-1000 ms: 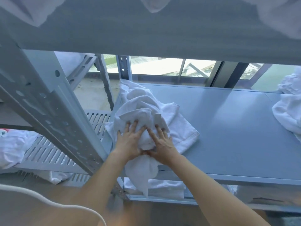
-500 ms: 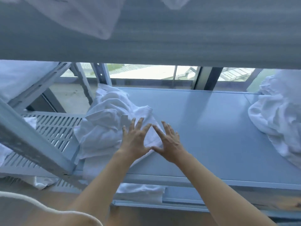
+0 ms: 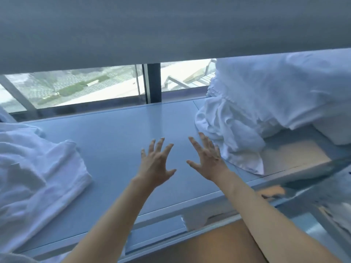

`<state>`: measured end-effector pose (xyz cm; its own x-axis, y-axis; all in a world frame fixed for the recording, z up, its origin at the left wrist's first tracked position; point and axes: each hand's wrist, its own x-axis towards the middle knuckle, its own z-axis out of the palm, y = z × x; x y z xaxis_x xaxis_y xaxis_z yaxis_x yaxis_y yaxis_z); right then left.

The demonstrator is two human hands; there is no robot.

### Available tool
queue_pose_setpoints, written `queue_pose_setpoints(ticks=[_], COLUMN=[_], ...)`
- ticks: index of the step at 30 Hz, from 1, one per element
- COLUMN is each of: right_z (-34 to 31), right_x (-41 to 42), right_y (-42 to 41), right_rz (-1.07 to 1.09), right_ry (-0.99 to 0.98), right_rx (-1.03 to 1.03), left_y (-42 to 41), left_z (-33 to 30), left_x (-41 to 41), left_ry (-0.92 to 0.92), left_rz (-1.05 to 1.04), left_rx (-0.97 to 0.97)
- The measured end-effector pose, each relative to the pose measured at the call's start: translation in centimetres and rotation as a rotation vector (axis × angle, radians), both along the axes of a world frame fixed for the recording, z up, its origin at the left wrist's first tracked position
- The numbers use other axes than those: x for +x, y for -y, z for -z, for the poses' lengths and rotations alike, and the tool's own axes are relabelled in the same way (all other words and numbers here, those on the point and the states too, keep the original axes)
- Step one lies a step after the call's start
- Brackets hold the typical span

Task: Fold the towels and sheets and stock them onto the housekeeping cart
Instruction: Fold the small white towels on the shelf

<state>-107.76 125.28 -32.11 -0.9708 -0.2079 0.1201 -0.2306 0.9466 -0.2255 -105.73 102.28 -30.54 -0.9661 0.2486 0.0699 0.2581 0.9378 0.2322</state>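
Observation:
Both my hands hover over the bare middle of the blue-grey shelf (image 3: 117, 137), fingers spread and holding nothing. My left hand (image 3: 156, 165) is at the centre; my right hand (image 3: 206, 158) is beside it, its fingertips close to a crumpled white pile of linen (image 3: 247, 114) heaped at the right of the shelf. A white towel (image 3: 36, 168) lies loosely bunched at the left end of the shelf, apart from both hands.
The underside of an upper shelf (image 3: 171, 27) hangs low across the top of the view. Behind the shelf is a window (image 3: 85, 88) with a dark upright frame (image 3: 153, 82). More white cloth (image 3: 195, 221) shows on the level below. A metal upright (image 3: 330, 205) stands at the right.
My hands have left the towel at the left and moved right, fingers spreading over the bare shelf. The view swung right, so the right linen pile now looms large.

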Motion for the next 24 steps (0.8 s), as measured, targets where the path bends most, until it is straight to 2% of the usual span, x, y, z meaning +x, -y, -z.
queue_pose_setpoints(ticks=[6, 12, 18, 24], right_z=[-0.8, -1.6, 0.4, 2.9], right_x=[-1.3, -4.4, -6.3, -5.0], right_y=[-10.5, -16.2, -16.1, -11.8], right_rz=[0.173, 0.231, 0.237, 0.112], right_ry=[0.004, 0.066, 0.325, 0.227], right_rx=[0.015, 0.043, 0.003, 0.003], left_y=[-9.5, -13.8, -13.4, -10.9], left_z=[0.0, 0.0, 0.4, 0.6], left_x=[-2.1, -3.2, -2.9, -2.7], left_ry=[0.003, -0.019, 0.01, 0.039], left_rz=[0.117, 0.165, 0.128, 0.08], left_rx=[0.023, 0.008, 0.019, 0.021])
